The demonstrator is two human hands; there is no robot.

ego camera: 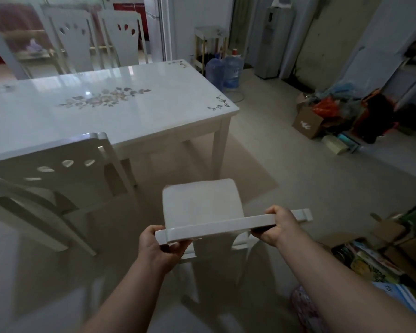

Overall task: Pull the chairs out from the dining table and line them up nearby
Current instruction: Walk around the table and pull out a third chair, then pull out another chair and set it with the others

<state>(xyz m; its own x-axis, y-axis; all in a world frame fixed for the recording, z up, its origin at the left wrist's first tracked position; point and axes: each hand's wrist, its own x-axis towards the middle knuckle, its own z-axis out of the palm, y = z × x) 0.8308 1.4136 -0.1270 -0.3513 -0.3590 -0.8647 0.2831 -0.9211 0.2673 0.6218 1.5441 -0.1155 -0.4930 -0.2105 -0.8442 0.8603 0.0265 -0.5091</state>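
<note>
The chair [202,203] between the left hand [157,246] and the right hand [280,225]: white frame, off-white seat.

The counter [166,114] beyond both hands: glossy white, with a muted pink-and-grey flower spray [103,99] at centre and dark vine sprigs [219,104] at the corners.

The second chair [58,164], left of the left hand: white, with teardrop cut-outs.

The water bottles [231,68], far beyond the right hand: translucent blue, one with a red cap.

The floor [298,176]: beige.

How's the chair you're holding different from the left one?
The held chair is gripped at its top rail by the left hand and right hand; the left chair is untouched. The held chair stands clear of the dining table; the left chair sits beside it. Both are white.
</note>
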